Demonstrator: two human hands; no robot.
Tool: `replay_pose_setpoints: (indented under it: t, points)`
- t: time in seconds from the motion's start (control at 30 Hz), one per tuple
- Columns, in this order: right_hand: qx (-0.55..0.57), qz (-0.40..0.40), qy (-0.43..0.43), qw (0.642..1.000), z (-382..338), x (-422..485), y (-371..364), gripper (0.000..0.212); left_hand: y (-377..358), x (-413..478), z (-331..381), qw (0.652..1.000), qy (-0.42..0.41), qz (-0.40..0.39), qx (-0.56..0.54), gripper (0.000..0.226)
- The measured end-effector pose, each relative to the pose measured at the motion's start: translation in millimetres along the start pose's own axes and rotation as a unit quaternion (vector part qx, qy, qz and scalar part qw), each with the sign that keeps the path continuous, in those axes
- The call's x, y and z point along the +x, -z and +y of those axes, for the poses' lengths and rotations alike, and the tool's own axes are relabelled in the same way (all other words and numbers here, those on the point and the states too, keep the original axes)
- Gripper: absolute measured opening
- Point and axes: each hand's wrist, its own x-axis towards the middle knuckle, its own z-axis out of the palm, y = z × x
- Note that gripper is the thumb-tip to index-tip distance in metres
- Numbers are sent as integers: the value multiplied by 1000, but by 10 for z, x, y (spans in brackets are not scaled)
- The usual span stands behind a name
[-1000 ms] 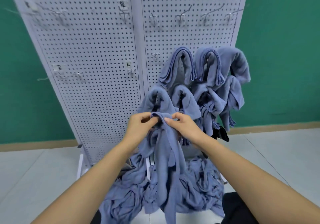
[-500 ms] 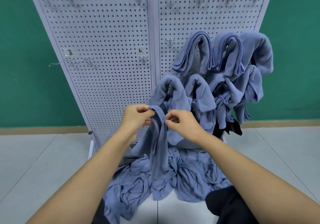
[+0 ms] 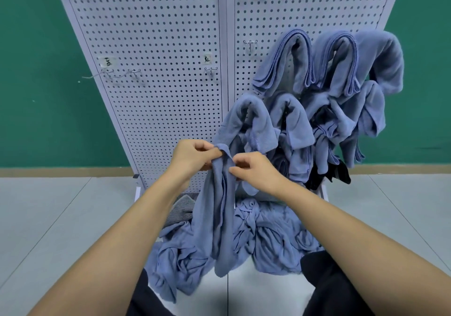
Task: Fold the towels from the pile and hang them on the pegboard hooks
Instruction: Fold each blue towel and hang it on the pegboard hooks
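Note:
A blue towel hangs in a long bunched strip in front of me. My left hand pinches its top edge, and my right hand pinches the cloth just below and to the right. Beneath it, the pile of crumpled blue towels lies on the floor at the foot of the white pegboard. Several folded blue towels hang on hooks at the board's right side. Bare hooks stick out at the left and middle.
A green wall stands behind the board. A grey striped cloth and a black cloth lie by the pile. The floor is grey tile. My dark trouser legs sit at the bottom edge.
The view has tilted down and shifted left, so the board sits higher. My right hand has slipped a little lower on the towel, while the left keeps the top edge.

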Motion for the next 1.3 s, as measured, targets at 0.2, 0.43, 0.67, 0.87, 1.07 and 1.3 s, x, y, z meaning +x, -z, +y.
replay_pose_setpoints:
  t: [0.2, 0.43, 0.67, 0.87, 1.07, 1.3]
  points:
    - [79, -66, -81, 991, -13, -58, 309, 27, 204, 68, -59, 994, 73, -68, -36, 11]
    - [99, -81, -78, 989, 17, -159, 505, 31, 179, 101, -75, 966, 131, -97, -199, 27]
    - [119, 2, -1, 993, -47, -101, 480, 31, 26, -20, -90, 958, 102, -267, 4, 52]
    - [113, 18, 50, 992, -179, 2, 279, 15, -232, -40, -179, 943, 93, -311, 72, 64]
    - [107, 60, 19, 992, 6, 39, 307, 10, -206, -36, -95, 922, 223, -291, -124, 22]
    - [141, 119, -144, 972, 319, -93, 499, 39, -3, -57, 146, 880, 167, -195, -401, 26]
